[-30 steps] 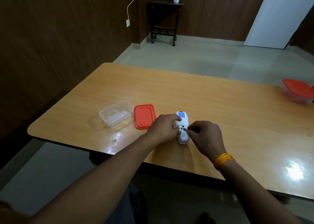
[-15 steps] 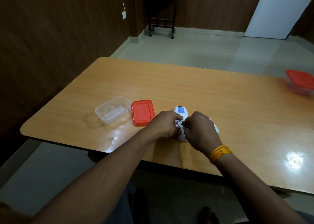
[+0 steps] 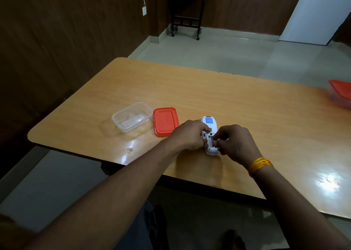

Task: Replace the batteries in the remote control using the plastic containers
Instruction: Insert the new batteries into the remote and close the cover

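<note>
A white remote control (image 3: 209, 122) lies face down on the wooden table (image 3: 209, 96), its battery compartment uncovered. My left hand (image 3: 187, 135) grips the remote's left side, with a small reddish item at its fingertips. My right hand (image 3: 234, 141) pinches at the compartment from the right; what its fingers hold is hidden. To the left stands an open clear plastic container (image 3: 130, 119), and its red lid (image 3: 164, 121) lies flat beside it.
A second clear container with a red lid (image 3: 341, 93) stands at the table's far right edge. Beyond the table are a tiled floor, a dark side table (image 3: 187, 8) on wheels and a white door (image 3: 319, 12). The near table edge runs just below my wrists.
My right hand has shifted slightly off the remote's middle, exposing the compartment again. My left hand keeps its grip. The view has tilted a little.
</note>
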